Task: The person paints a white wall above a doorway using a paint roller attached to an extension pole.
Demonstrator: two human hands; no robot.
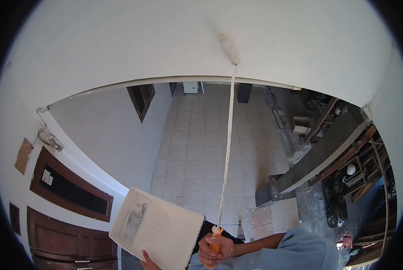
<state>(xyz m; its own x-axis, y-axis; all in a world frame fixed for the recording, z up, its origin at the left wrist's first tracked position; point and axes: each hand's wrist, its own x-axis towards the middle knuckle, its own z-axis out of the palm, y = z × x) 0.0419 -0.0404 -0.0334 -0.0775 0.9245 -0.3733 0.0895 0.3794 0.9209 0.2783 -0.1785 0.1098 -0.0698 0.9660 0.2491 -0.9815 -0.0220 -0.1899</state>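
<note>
My right hand (218,250) is wrapped around the orange handle (215,244) of a paint roller, and specks of paint dot the fingers. From the handle a long, paint-coated rod (228,145) runs up to the roller's fuzzy sleeve (229,49), which is against or very near the white wall (137,44) above the opening. My left hand (149,262) grips the lower edge of a paint tray (177,229); only its thumb side shows. The tray is tilted, coated in cream paint, with a grey worn patch in its well.
Below lies a tiled floor (201,135). A brown wooden door (73,239) and a framed window (73,189) stand at left. On the right are a grey pillar (322,148), stacked timber (366,168), a motorcycle (336,206) and a cardboard box (301,125). Loose wires (43,130) hang from the left wall.
</note>
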